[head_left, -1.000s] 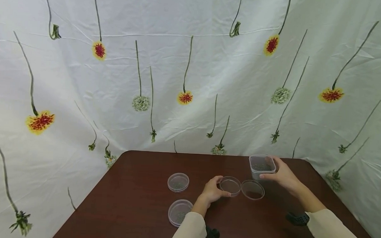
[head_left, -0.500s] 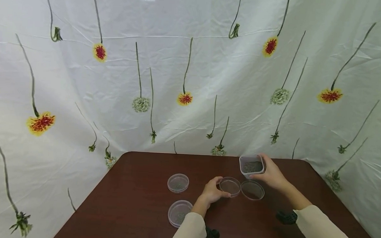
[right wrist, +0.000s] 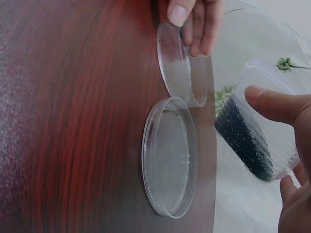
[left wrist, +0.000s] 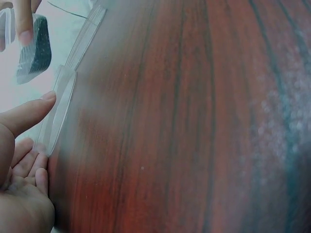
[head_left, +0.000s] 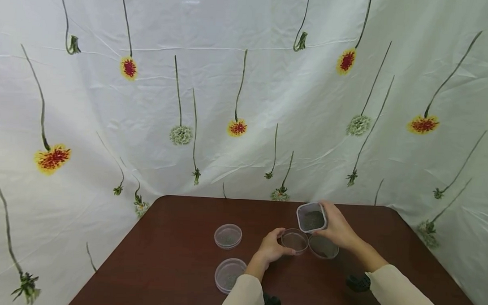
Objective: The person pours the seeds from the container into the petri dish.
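My left hand [head_left: 270, 247] holds a clear, round petri dish [head_left: 295, 241] by its side, thumb at the near edge and fingertips at the far edge. A second clear petri dish piece [right wrist: 167, 155] lies on the table right beside it. Over the back of these two, my right hand [head_left: 340, 228] grips a squarish clear plastic tub [head_left: 311, 217], tilted with its mouth toward the left and me. Dark, fine grains [right wrist: 243, 138] fill the lower part of the tub. In the left wrist view, my right fingers [left wrist: 24, 34] lie against the tub's wall.
Two more petri dishes stand left of my left hand, one farther back [head_left: 227, 236] and one nearer [head_left: 229, 276], each with a thin scatter inside. The dark red-brown table [head_left: 175, 258] ends at a pale flowered curtain [head_left: 214, 93]. Black straps [head_left: 358, 282] sit at both wrists.
My right hand has carried the tub left from the right rear of the table and tipped it toward the held dish. My left hand has stayed in place on its dish.
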Available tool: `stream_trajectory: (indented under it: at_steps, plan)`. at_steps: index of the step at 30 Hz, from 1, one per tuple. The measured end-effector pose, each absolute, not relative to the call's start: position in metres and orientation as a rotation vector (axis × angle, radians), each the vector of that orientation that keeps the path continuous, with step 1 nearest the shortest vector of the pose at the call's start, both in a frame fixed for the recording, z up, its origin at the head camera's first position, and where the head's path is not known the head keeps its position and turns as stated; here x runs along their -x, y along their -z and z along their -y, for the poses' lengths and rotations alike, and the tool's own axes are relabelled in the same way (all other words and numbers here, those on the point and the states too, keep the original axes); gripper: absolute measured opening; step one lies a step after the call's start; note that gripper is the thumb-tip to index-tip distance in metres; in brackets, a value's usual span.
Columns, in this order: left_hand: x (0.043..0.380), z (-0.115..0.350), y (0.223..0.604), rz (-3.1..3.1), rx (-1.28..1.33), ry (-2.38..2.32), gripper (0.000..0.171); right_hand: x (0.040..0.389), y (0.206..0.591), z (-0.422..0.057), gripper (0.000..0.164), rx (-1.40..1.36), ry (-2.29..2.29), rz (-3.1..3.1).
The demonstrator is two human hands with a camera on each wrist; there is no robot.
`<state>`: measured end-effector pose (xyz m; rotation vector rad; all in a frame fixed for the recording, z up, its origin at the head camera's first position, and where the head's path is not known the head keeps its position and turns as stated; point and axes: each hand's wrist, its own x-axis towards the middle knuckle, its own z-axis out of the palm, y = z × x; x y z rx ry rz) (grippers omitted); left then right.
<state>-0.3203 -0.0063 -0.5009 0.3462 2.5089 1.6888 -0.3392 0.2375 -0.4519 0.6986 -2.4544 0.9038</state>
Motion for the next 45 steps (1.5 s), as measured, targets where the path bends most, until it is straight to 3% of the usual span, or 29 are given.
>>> stream_trajectory:
  at_steps: [45]
  plan:
    - [0.318,0.006,0.496,-2.524,-0.359,-1.674,0.075,0.345,0.461,-0.216,0.098,-0.829,-0.340,2.322]
